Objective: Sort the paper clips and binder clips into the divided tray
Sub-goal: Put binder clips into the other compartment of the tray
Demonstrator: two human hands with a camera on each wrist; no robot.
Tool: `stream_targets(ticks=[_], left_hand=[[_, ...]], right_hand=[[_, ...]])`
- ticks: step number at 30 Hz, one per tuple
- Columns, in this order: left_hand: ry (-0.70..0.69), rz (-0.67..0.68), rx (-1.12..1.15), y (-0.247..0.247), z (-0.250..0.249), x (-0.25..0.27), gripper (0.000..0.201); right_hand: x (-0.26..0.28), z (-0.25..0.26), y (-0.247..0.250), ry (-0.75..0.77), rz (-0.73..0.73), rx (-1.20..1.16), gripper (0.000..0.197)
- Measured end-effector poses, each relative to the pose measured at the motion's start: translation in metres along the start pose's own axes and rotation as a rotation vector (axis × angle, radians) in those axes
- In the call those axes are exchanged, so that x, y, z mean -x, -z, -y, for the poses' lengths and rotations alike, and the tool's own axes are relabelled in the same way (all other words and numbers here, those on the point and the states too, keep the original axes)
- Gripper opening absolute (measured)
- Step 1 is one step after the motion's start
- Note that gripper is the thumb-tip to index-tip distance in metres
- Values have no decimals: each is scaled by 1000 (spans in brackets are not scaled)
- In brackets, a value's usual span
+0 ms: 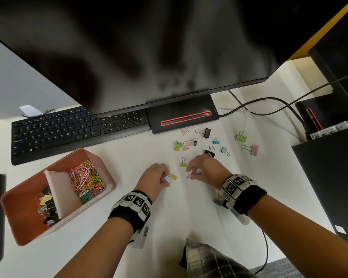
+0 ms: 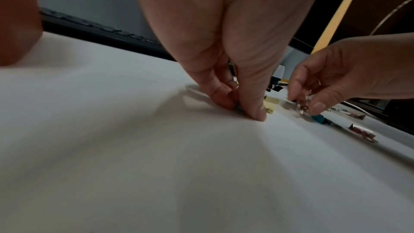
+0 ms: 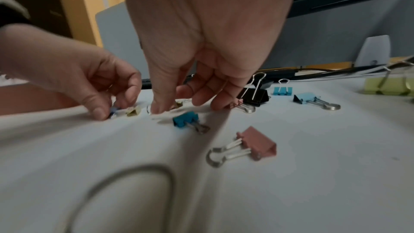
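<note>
1. Two hands work low over the white desk (image 1: pixel 109 247). The left hand (image 1: pixel 156 177) pinches a small purple binder clip (image 1: pixel 163 179) against the surface, with a yellow binder clip (image 1: pixel 173 176) just beside its fingertips.
2. The right hand (image 1: pixel 204 169) has thumb and forefinger curled onto a wire handle beside a blue binder clip (image 3: pixel 185 119); whether the handle belongs to that clip, I cannot tell.
3. Left of the hands sits the divided tray (image 1: pixel 24 233), terracotta-coloured, with a pale partition: multicoloured paper clips (image 1: pixel 86 182) fill the farther compartment, and binder clips (image 1: pixel 47 207) in black, yellow and pink fill the nearer one.
4. Beyond the hands, loose binder clips (image 1: pixel 211 143) in green, pink, black and blue lie scattered before the monitor base (image 1: pixel 183 115).
</note>
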State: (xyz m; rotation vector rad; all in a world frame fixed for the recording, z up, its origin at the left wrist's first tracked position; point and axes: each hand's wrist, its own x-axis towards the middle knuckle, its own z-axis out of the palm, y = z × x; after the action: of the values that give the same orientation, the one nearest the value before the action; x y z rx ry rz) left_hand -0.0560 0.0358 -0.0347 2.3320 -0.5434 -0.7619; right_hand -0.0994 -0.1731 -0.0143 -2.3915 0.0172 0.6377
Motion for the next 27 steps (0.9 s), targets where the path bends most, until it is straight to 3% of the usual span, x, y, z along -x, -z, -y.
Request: stream_targets(ticks=[5, 11, 16, 20, 22, 27], left_hand=[[76, 8, 100, 3, 1, 0, 28], [97, 45, 84, 6, 2, -1, 27], [68, 49, 4, 6, 2, 3, 22], [20, 41, -77, 6, 6, 6, 15], [12, 43, -100, 7, 7, 6, 15], [28, 30, 106, 7, 4, 4, 38]], right_hand=[[6, 1, 25, -71, -134, -91, 4], [18, -2, 19, -39, 92, 52, 6], [12, -7, 3, -86, 4, 13, 7], [7, -6, -2, -87, 42, 9, 27], [2, -4, -2, -75, 75, 45, 27], [-4, -3, -3, -53, 68, 79, 14]])
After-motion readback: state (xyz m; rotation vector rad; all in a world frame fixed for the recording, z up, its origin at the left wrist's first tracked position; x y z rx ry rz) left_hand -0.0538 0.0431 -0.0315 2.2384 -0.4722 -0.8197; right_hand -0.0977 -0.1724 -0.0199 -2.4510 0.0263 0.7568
